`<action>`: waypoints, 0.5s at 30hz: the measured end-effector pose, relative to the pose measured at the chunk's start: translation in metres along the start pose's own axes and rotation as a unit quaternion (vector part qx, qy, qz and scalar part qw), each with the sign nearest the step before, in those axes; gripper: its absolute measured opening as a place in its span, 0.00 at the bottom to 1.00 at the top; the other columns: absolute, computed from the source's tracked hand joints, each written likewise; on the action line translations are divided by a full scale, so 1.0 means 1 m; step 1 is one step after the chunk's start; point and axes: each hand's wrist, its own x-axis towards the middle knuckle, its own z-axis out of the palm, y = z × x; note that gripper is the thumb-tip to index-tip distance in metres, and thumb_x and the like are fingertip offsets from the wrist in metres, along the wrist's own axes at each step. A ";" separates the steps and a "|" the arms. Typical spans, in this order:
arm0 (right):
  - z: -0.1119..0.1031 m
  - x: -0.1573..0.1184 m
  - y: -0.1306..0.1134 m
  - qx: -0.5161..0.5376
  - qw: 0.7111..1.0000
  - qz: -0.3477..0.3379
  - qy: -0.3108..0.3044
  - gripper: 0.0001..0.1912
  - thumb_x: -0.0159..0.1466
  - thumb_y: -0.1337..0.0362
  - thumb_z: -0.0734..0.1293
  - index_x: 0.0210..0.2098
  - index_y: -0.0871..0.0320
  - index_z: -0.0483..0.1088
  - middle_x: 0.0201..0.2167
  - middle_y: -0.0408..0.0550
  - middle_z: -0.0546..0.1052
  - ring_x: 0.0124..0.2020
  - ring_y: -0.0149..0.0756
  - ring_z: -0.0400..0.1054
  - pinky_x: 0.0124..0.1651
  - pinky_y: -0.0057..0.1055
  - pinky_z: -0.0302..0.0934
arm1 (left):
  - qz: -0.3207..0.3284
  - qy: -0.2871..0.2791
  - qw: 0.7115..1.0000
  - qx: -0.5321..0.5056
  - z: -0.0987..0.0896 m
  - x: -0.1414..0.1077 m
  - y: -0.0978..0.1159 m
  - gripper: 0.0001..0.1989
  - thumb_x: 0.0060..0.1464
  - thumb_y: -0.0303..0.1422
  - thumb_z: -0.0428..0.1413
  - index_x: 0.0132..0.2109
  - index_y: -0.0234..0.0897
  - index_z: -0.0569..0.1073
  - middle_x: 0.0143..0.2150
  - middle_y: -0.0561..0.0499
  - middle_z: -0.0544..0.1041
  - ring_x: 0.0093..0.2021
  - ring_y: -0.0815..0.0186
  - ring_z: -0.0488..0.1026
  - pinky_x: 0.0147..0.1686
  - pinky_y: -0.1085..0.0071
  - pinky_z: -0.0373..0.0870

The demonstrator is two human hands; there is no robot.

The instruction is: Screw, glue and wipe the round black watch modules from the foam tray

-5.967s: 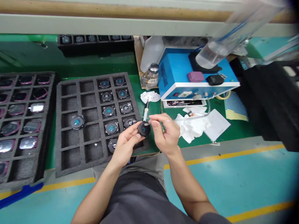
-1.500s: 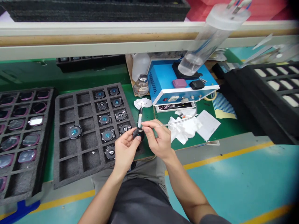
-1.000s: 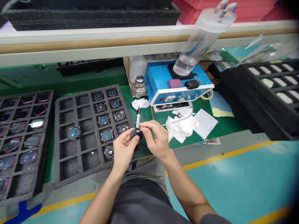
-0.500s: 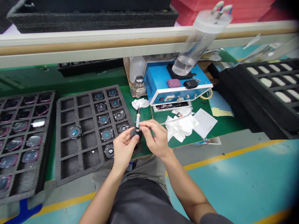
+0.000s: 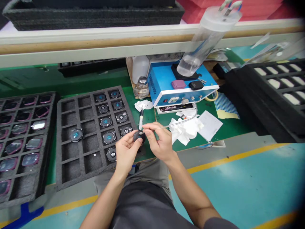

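Note:
My left hand (image 5: 126, 151) grips a round black watch case (image 5: 138, 136) between thumb and fingers, its face turned up. Close against it, my right hand (image 5: 160, 141) pinches the end of a thin clear hose (image 5: 176, 124), its fingertips at the watch's upper edge; the hose tip is too small to make out. The hose curves back to a blue machine (image 5: 164, 76) with a clear cylinder (image 5: 202, 41) on top. Just beyond my fingers, a slim syringe-like tube (image 5: 141, 120) with a black end points at a crumpled white tissue (image 5: 143, 105).
Left of my hands lies a grey foam tray (image 5: 89, 125) with several round watches. Another tray (image 5: 30, 178) holds purple-framed watches at far left. A glass bottle (image 5: 142, 87) stands beside the machine. White wipes (image 5: 187, 130) lie right of my hands. A shelf edge (image 5: 95, 47) crosses above.
The view has shifted slightly. Both hands stay at the watch case with almost the same grip; nothing else has visibly moved.

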 end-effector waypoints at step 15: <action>-0.041 -0.058 -0.010 0.019 0.905 0.421 -0.060 0.21 0.70 0.49 0.59 0.41 0.58 0.75 0.28 0.46 0.78 0.22 0.30 0.66 0.26 0.29 0.61 | 0.116 0.112 0.975 -0.150 -0.018 0.001 0.022 0.18 0.45 0.32 0.71 0.44 0.40 0.78 0.41 0.52 0.82 0.42 0.61 0.83 0.43 0.65 0.80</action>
